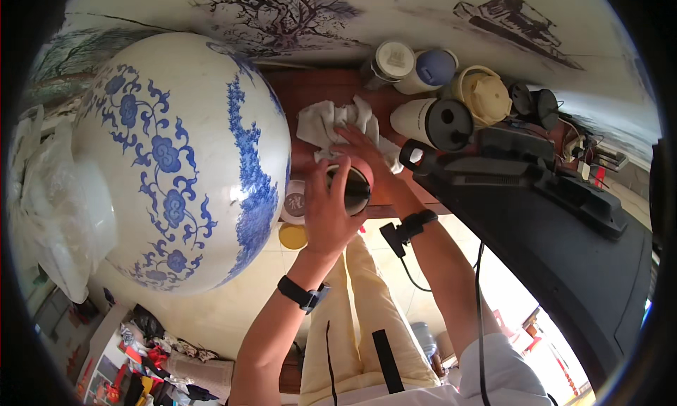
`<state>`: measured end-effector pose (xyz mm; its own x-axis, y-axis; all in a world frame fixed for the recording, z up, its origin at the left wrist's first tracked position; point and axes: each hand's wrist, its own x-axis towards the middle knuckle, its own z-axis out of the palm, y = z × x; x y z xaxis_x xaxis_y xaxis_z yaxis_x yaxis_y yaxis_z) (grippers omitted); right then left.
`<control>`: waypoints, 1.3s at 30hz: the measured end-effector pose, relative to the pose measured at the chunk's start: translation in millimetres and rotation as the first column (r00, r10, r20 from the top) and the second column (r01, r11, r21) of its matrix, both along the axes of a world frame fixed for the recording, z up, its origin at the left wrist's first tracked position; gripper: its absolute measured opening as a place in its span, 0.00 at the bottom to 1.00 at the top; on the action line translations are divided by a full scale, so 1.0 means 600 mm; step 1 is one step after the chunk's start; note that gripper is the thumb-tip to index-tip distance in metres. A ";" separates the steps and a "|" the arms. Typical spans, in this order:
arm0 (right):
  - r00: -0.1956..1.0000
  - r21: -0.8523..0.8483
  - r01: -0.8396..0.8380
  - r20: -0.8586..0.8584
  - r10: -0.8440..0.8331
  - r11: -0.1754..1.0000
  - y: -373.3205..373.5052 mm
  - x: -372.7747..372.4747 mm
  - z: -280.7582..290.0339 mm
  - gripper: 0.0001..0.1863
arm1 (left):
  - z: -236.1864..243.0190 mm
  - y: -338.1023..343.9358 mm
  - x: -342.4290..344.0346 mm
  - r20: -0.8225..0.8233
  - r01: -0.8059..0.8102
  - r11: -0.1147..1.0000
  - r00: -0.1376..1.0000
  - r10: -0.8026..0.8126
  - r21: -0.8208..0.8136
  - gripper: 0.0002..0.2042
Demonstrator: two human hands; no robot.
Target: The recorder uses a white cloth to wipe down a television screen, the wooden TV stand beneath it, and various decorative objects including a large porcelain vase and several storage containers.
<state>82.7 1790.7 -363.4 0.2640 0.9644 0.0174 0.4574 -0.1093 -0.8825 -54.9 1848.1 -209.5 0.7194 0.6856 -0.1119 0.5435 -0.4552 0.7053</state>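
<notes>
My left hand [328, 212] is wrapped round a dark, open-topped cup [355, 191] held over the front part of the reddish wooden shelf [289, 89]. My right hand [363, 152] reaches behind the cup, its fingers spread on a crumpled white cloth [317, 122]. A pale round lidded container [293, 201] sits just left of the cup, with a yellow round object [292, 235] below it, near the shelf's edge.
A large blue-and-white porcelain jar [134, 180] fills the left, beside plastic bags [56, 201]. Several canisters [437, 71] and a white cup with black lid [423, 127] line the back. A large black screen [557, 265] stands right, with dangling cables.
</notes>
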 end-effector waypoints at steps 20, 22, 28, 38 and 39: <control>0.994 -0.239 -0.046 0.081 0.067 0.970 -0.124 -0.065 0.040 0.25 | -0.133 0.140 0.218 0.042 -0.197 0.936 0.980 0.194 0.292 0.38; 0.995 -0.244 -0.040 0.084 0.063 0.969 -0.123 -0.065 0.040 0.25 | -0.136 0.141 0.219 0.006 -0.191 0.942 0.980 0.197 0.275 0.38; 0.992 -0.247 -0.050 0.103 0.078 0.968 -0.111 -0.078 0.044 0.28 | -0.117 0.129 0.193 0.061 -0.183 0.934 0.983 0.173 0.307 0.40; 0.816 -0.203 0.561 0.300 -0.495 0.803 -0.089 -0.086 0.036 0.33 | -0.061 -0.079 -0.095 -0.067 -0.147 0.988 0.986 0.150 0.041 0.39; 0.865 -0.193 0.475 0.282 -0.415 0.858 -0.071 -0.091 0.034 0.33 | -0.063 -0.090 -0.117 -0.039 -0.277 0.960 0.960 0.278 0.035 0.40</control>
<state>28.2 1748.1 -343.1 0.6839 0.7233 -0.0949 0.4868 -0.5494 -0.6791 -125.0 1794.2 -247.1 0.4956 0.8608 -0.1156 0.6808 -0.3024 0.6671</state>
